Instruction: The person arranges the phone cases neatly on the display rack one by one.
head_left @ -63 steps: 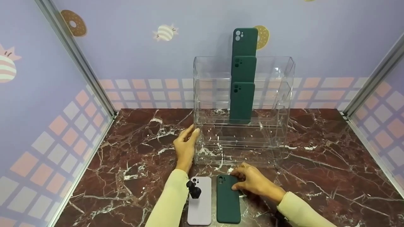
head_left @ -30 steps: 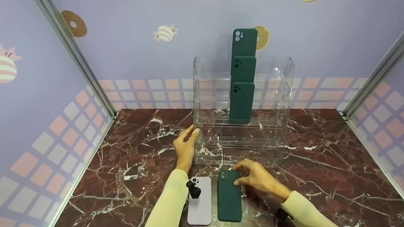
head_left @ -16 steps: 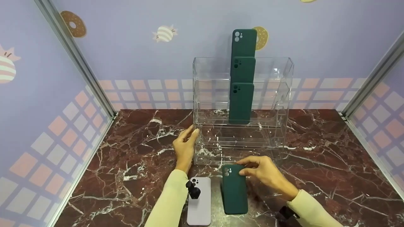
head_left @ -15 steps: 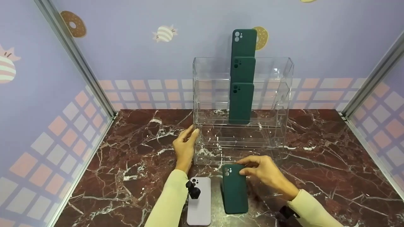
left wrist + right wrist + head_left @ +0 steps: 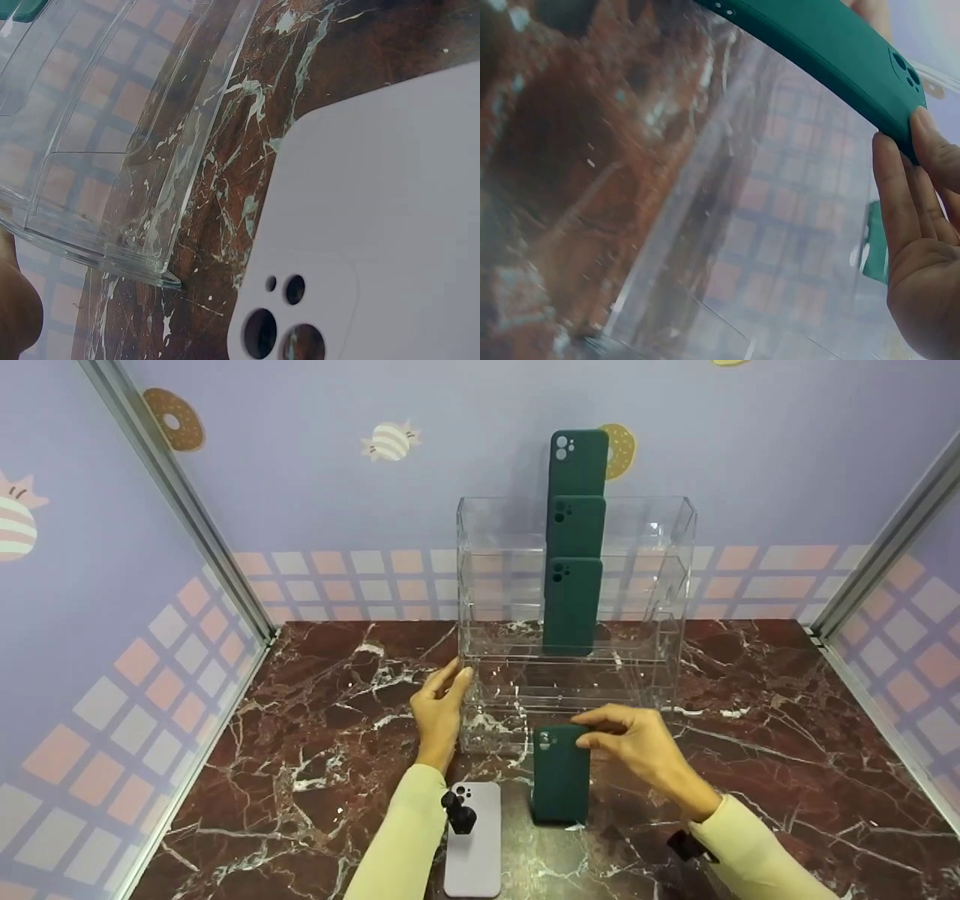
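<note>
My right hand (image 5: 637, 739) pinches a green phone case (image 5: 561, 776) by its upper right corner, between thumb and fingers. The case stands nearly upright in front of a clear tiered display stand (image 5: 630, 682), its camera cutouts at the top. In the right wrist view, the green case (image 5: 832, 52) shows between the fingertips. My left hand (image 5: 439, 712) rests against the stand's left side with fairly straight fingers. Only part of the left hand (image 5: 16, 307) shows in the left wrist view, next to the stand's edge (image 5: 105, 259). A pale lilac phone case (image 5: 476, 855) lies flat by the left forearm.
Several more green phone cases stand one behind another in the stand's tiers, the front one (image 5: 572, 607) lowest. Dark red marbled table (image 5: 337, 810) surrounds the stand. A patterned back wall (image 5: 315, 510) rises close behind it, with side walls left and right.
The green case, first lying flat beside the lilac one, has been gripped, lifted and tipped upright toward the stand by my right hand. My left hand has stayed at the stand's side.
</note>
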`<state>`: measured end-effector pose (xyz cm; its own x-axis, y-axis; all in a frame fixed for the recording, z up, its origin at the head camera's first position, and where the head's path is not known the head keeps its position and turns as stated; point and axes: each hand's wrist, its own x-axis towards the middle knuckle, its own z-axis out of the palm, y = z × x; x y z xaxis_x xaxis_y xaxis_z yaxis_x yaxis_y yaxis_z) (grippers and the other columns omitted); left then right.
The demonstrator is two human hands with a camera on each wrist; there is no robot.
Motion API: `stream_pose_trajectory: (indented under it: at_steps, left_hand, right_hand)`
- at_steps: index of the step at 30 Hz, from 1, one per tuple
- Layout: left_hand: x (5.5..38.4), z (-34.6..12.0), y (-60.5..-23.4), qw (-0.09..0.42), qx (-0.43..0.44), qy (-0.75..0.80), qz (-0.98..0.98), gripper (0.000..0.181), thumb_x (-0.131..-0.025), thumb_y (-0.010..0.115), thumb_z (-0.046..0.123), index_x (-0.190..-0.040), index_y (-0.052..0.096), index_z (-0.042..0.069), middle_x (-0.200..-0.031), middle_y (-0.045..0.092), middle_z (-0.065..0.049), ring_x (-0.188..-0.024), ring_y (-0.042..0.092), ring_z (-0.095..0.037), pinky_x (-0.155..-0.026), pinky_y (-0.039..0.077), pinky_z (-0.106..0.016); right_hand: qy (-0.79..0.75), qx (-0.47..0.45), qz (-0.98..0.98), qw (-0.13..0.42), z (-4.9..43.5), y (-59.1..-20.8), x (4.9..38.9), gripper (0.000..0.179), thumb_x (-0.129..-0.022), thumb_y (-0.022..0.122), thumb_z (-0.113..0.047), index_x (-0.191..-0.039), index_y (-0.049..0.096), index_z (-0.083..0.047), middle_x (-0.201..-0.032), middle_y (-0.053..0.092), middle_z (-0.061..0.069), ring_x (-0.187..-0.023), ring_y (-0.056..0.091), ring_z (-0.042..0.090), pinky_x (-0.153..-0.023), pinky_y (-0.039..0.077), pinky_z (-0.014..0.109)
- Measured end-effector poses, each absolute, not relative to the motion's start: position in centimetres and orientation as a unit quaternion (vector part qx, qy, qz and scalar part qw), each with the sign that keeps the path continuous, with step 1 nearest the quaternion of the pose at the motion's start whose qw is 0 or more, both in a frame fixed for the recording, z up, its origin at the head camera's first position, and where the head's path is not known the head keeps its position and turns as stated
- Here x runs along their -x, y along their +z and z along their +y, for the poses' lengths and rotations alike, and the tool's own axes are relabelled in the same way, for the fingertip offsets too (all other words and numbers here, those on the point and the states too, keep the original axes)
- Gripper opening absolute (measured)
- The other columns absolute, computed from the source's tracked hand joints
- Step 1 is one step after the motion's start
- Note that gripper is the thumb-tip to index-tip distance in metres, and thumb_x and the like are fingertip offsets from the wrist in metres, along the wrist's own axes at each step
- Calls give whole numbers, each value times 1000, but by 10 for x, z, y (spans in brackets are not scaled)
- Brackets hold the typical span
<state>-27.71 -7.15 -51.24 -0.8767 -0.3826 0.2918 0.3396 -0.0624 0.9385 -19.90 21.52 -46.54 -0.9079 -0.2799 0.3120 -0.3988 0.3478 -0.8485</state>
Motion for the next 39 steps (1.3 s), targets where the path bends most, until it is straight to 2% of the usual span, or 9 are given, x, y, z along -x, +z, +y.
stream_pose_trajectory:
  at_steps: [6,8,12,21,26,33,39]
  left_hand:
    - [277,-72,-513,243,-19,-734,-634,32,-94,82,8,-124,78,-1,-113,76,-13,-91,69,-12,-75,53,-20]
    - [278,-72,-514,243,-19,-735,-633,32,-94,82,7,-124,77,-2,-113,75,-14,-90,69,-12,-74,52,-20]
    - [277,-71,-513,248,-18,-733,-633,32,-94,82,6,-124,77,-3,-113,75,-16,-90,68,-11,-74,52,-19]
    - [277,-71,-512,246,-17,-726,-642,32,-94,82,9,-124,78,-1,-112,76,-12,-91,69,-13,-76,53,-21]
    - [277,-72,-512,241,-15,-728,-641,31,-95,82,9,-125,78,0,-112,76,-11,-93,69,-14,-78,54,-21]
    - [276,-72,-511,249,-14,-723,-644,30,-95,81,8,-124,78,0,-112,76,-11,-89,68,-12,-74,52,-20]
    - [277,-72,-512,254,-14,-724,-641,31,-94,81,7,-124,78,-1,-114,76,-15,-88,68,-11,-73,52,-20]
  right_hand:
    - [528,-197,-820,98,219,-447,207,25,-85,88,-5,-110,83,-7,-102,80,5,-82,74,13,-72,60,24]
    - [536,-189,-816,104,220,-440,210,25,-85,87,-4,-110,83,-6,-101,80,6,-79,74,15,-68,60,24]
    - [553,-180,-805,115,222,-428,217,26,-85,86,-1,-111,83,-4,-101,80,10,-80,76,15,-70,61,26]
    - [521,-186,-817,163,229,-406,234,25,-86,87,-4,-110,84,-6,-101,80,9,-75,73,12,-62,55,19]
    - [521,-184,-815,174,231,-394,243,27,-87,87,-4,-113,83,-4,-95,80,12,-63,67,14,-52,49,17]
    - [534,-190,-804,179,231,-381,256,27,-88,86,-3,-114,82,-3,-101,80,14,-77,74,8,-66,57,19]
    - [537,-189,-802,180,231,-373,266,26,-88,86,-1,-113,82,-2,-102,79,15,-80,75,8,-67,57,18]
